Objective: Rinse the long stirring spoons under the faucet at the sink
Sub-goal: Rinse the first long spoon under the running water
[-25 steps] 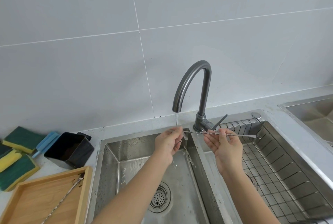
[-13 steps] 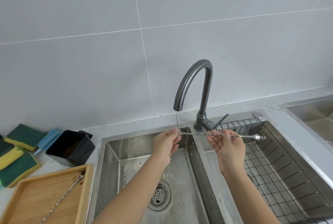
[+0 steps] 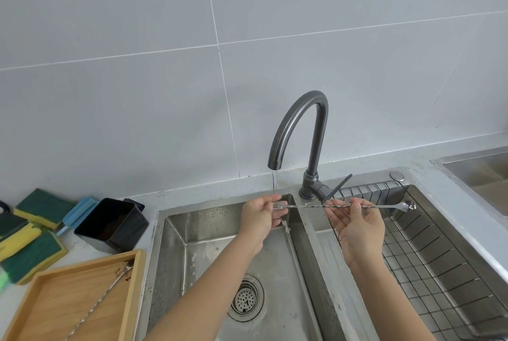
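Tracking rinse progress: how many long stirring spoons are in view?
2: one stirring spoon held across the sink by both hands, another spoon lying in the wooden tray. None seems hidden.

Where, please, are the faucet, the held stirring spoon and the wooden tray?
faucet (image 3: 316, 132), head view, upright pipe of the neck.
stirring spoon (image 3: 308, 206), head view, twisted shaft between the hands.
wooden tray (image 3: 134, 280), head view, right rim.

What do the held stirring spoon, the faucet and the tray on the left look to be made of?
Stirring spoon: polished metal, probably stainless steel; thin, shiny, with a twisted shaft. Faucet: metal in a dark brushed gunmetal finish with a soft sheen. Tray: light wood or bamboo, matte, with visible grain; which one is unclear.
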